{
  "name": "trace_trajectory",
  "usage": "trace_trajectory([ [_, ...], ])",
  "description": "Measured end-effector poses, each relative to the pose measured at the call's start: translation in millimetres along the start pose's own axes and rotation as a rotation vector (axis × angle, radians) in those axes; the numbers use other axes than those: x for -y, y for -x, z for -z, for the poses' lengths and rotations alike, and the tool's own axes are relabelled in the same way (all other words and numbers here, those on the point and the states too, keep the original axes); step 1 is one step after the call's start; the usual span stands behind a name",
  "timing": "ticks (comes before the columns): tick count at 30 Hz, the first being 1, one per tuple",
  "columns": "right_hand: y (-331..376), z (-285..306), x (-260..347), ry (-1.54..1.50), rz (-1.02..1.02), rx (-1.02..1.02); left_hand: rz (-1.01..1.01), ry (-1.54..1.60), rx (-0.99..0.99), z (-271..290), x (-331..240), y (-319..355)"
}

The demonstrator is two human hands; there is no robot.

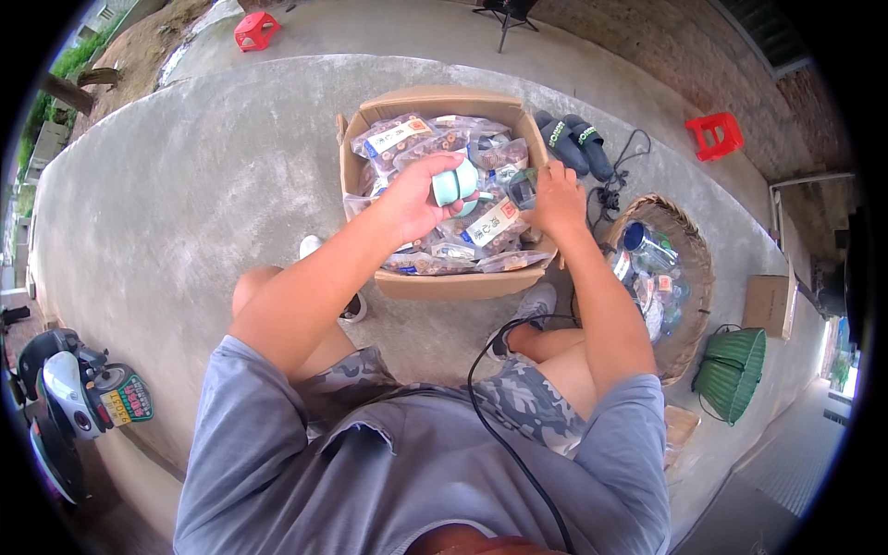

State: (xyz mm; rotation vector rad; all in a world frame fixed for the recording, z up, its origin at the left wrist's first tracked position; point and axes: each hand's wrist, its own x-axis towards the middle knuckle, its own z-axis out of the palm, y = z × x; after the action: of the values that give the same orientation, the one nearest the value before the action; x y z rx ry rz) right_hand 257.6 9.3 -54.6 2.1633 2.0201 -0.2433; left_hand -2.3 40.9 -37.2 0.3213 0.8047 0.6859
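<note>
My left hand (424,198) is closed around a mint-green rounded object (454,184) with a loop-like part below it. Its exact kind I cannot make out. It is held above an open cardboard box (462,286) full of clear packets (398,137) of brown ring-shaped pieces. Several packets carry white labels. At the box's right side, my right hand (558,198) is closed on a dark, see-through object (523,189), partly covered by the fingers. The two held objects are apart.
Right of the box stand dark slippers (574,143), a wicker basket (701,277) of plastic bottles and packaging, and a green basket (732,375). A black cable (472,370) crosses my lap. Red stools (256,31) stand farther off; a scooter (79,393) is at left.
</note>
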Motion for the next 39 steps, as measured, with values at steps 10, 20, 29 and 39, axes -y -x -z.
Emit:
trace_trajectory([
  [10,21,58,37,-1.128,0.499,0.009,-0.132,-0.249,0.100,-19,0,5],
  [20,10,48,45,-1.113,0.424,-0.038,-0.129,-0.435,0.142,-32,-3,-5],
  [29,25,56,53,-0.776,0.559,-0.205,-0.396,-1.104,-0.002,-17,7,-9],
  [39,41,38,51,-0.491,0.504,-0.311,-0.140,-0.598,-0.002,-32,24,-1],
])
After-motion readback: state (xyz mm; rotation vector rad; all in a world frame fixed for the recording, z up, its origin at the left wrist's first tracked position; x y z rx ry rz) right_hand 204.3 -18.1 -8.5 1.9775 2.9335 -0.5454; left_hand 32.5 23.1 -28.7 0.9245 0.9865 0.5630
